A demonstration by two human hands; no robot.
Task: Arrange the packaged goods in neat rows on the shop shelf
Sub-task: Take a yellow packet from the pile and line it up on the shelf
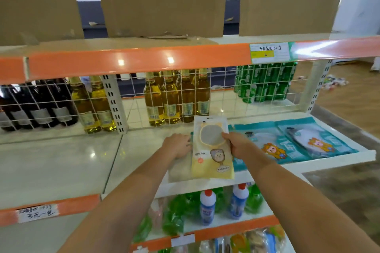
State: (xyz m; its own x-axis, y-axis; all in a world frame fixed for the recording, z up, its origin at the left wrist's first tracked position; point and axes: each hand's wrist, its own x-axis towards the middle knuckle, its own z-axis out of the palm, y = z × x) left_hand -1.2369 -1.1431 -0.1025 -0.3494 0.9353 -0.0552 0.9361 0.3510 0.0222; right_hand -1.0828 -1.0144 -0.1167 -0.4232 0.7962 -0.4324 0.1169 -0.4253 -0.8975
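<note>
While both arms reach fwd over the white middle shelf (61,162), the right hand (236,145) grips a yellow-and-white pkg (211,150) by its right edge, thumb on the front face just beside the round clear window, fingers curled behind. The pkg sits tilted up off the shelf, top end toward the wire grid (144,96), bottom end near the shelf's front lip. The left hand (177,144) lies palm-down w/ fingers straight on a pale flat pkg (178,170) just left of and partly under the yellow one; it presses rather than grasps. To the right, teal pkgs (298,141) w/ a cartoon figure lie flat, overlapping, side by side toward the shelf's right end; the nearest one is partly hidden behind the held pkg & right hand. Behind the grid stand dark bottles (41,104) at left, yellow-liquid bottles (176,98) in the middle, green cans (265,82) at right. The shelf above has an orange front strip w/ a price label (269,52) and cardboard boxes (160,0) on top. Below, blue-and-white bottles (207,207) w/ red caps stand among green pouches (174,215).
</note>
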